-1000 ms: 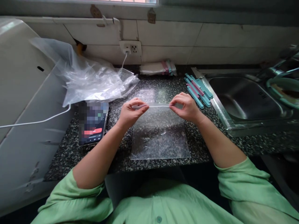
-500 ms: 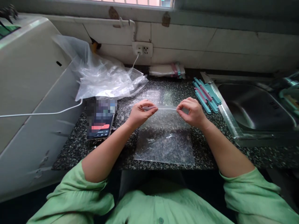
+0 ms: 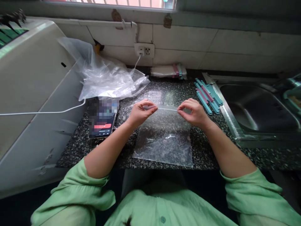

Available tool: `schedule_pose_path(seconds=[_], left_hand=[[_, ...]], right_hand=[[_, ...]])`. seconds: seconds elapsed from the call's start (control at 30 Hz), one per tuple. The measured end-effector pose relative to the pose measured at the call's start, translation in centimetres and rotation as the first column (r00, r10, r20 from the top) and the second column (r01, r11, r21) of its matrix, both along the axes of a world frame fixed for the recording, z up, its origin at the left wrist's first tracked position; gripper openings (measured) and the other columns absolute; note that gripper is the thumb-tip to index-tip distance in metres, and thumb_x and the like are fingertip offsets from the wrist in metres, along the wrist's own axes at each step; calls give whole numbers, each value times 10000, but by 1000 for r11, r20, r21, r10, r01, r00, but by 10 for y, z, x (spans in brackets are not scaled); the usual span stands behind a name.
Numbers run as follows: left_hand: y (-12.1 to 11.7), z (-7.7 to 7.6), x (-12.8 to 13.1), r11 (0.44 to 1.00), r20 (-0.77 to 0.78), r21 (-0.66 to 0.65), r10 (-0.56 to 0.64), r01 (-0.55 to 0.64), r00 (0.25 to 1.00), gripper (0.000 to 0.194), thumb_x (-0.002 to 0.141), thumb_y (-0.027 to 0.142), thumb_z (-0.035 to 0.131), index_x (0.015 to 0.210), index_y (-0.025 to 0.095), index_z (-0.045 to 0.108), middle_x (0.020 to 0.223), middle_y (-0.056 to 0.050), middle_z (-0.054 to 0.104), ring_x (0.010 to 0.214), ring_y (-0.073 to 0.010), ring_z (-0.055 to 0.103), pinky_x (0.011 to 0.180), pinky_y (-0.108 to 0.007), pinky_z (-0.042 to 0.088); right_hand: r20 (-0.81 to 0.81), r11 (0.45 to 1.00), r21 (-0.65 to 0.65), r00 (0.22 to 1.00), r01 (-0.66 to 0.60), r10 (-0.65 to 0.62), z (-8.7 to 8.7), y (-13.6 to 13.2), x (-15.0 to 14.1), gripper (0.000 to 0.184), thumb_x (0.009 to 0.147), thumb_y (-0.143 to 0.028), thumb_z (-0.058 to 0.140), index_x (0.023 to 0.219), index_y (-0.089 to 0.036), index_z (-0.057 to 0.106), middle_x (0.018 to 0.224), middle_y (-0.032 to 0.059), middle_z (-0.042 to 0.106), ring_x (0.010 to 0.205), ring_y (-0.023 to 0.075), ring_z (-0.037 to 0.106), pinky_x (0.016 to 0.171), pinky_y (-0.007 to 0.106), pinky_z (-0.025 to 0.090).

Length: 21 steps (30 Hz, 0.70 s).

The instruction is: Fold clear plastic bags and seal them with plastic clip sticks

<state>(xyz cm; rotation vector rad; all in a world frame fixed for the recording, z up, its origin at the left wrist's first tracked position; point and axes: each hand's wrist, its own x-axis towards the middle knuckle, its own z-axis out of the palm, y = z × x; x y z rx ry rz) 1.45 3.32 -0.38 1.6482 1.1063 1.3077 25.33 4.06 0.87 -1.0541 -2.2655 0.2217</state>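
Observation:
A clear, flat plastic bag (image 3: 164, 141) hangs from my fingers, its lower part over the speckled dark countertop (image 3: 124, 153) near the front edge. My left hand (image 3: 143, 112) pinches the bag's top edge toward its left side. Toward the right side, my right hand (image 3: 193, 112) pinches the same edge between thumb and fingers. A whitish strip of the top edge runs taut between both hands. Whether the bag's mouth is parted, I cannot tell.
Crumpled clear plastic bags (image 3: 110, 81) lie at the back left, with a phone (image 3: 103, 121) in front. Teal and pink sealing clips (image 3: 208, 95) are piled beside the steel sink (image 3: 256, 106). A packet with clips (image 3: 164, 71) rests by the wall. A white cable (image 3: 42, 112) crosses at left.
The whole view has shifted, so the counter and its things sit farther right in the picture. Both hands keep their pinch on the bag; its lower edge has swung slightly left.

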Motion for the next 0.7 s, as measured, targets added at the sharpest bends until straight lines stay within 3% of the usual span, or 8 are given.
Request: schedule_pose_path(seconds=[0.3, 0.6, 0.7], left_hand=[[-1, 3, 0, 1000, -15, 1, 6, -6, 1000, 220, 625, 370, 725, 600, 160, 663, 625, -18, 575, 608, -113, 512, 590, -247, 412], [0, 0, -1, 1000, -24, 21, 3, -2, 1000, 200, 651, 353, 707, 615, 160, 672, 627, -22, 582, 612, -115, 515, 596, -249, 418], [0, 1, -1, 1000, -24, 22, 7, -6, 1000, 216, 646, 366, 710, 610, 158, 669, 611, -20, 578, 603, -115, 511, 594, -251, 412]], right_hand=[[21, 1000, 26, 1000, 15, -15, -1, 1, 0, 119, 776, -221, 538, 665, -208, 576, 688, 31, 632, 705, 188, 530, 698, 340, 399], [55, 989, 148, 998, -2, -7, -4, 0, -2, 105, 770, -200, 543, 667, -198, 562, 693, 34, 644, 719, 190, 535, 685, 331, 382], [46, 992, 126, 999, 9, -15, -4, 0, -1, 115, 780, -206, 540, 670, -198, 572, 698, 32, 649, 725, 185, 537, 689, 327, 382]])
